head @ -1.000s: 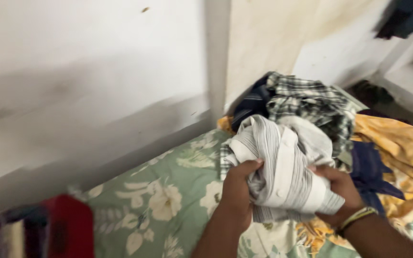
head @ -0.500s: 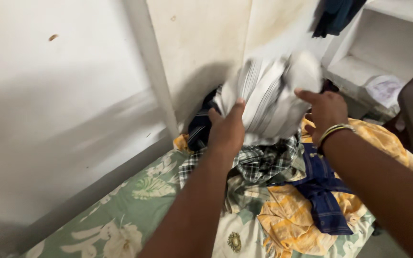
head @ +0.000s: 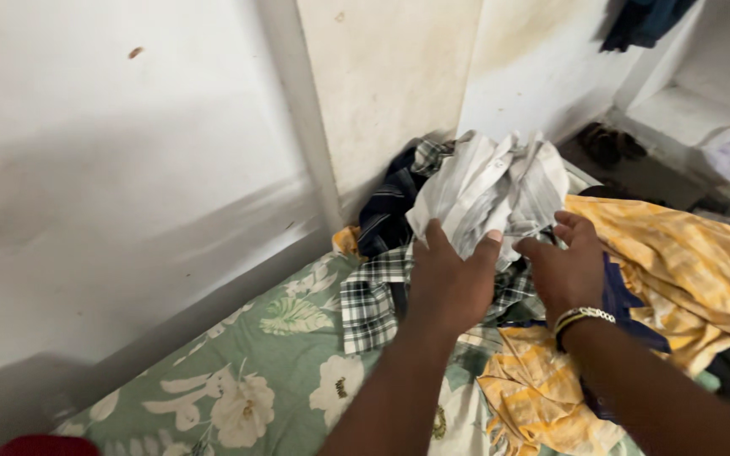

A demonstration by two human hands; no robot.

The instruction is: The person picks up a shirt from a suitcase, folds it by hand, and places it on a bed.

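Your left hand [head: 452,283] and right hand [head: 569,268], grips spread, touched the striped white shirt [head: 492,192]; gathering its loose folds evenly would have served best.

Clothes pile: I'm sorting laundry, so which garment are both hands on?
The white grey-striped shirt atop the pile; the checked, navy and yellow ones lie untouched.

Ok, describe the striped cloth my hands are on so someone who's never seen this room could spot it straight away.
Start at the bed with the green floral sheet and follow it to the wall corner, where clothes are piled. On top of that pile, touched by the left hand and right hand, sits the striped shirt. It is crumpled, white with thin grey stripes, unlike the dark checked shirt beneath and the yellow cloth beside it.
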